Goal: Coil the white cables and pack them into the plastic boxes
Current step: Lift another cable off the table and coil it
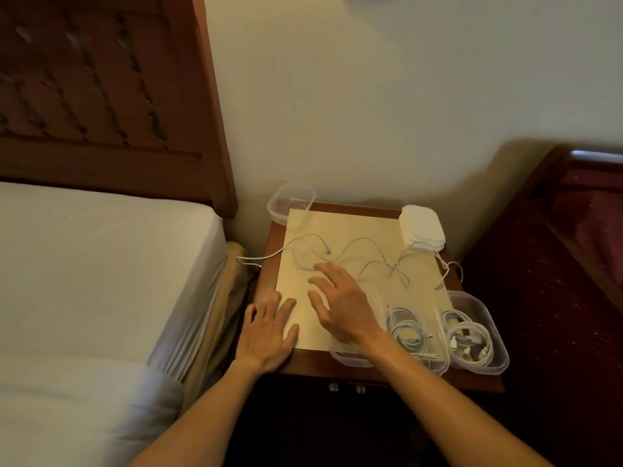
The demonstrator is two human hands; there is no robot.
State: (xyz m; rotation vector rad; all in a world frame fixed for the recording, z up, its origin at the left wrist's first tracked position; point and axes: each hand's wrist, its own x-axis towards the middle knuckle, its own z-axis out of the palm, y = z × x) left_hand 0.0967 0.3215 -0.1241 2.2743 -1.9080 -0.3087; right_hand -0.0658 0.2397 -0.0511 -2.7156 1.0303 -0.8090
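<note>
Head view, looking down on a small wooden bedside table (pixel 269 264) set between a white-sheeted bed (pixel 101 264) on the left and dark red furniture (pixel 556 264) on the right; a pale square mat (pixel 354 227) covers most of the tabletop; left hand (pixel 269 328) lies flat, palm down, on the near left corner of the mat and table edge, fingers straight and spread, holding nothing; right hand (pixel 340 305) is over the middle of the mat, fingers spread wide and relaxed, gripping nothing, fingertips at or just above a loose white cable (pixel 310 251), contact not clear; that cable wanders in open loops across the far half of the mat, one end trailing off the table's left edge toward the bed; a second loose cable (pixel 445 267) runs at the right side near a stack of white lids (pixel 421 227) at the far right corner; one empty clear plastic box (pixel 291 200) stands at the far left corner; two clear boxes at the near right, middle box (pixel 409 332) and right box (pixel 472 335), each hold coiled white cables; another box (pixel 350 357) sits partly hidden under the right wrist, contents not visible.
</note>
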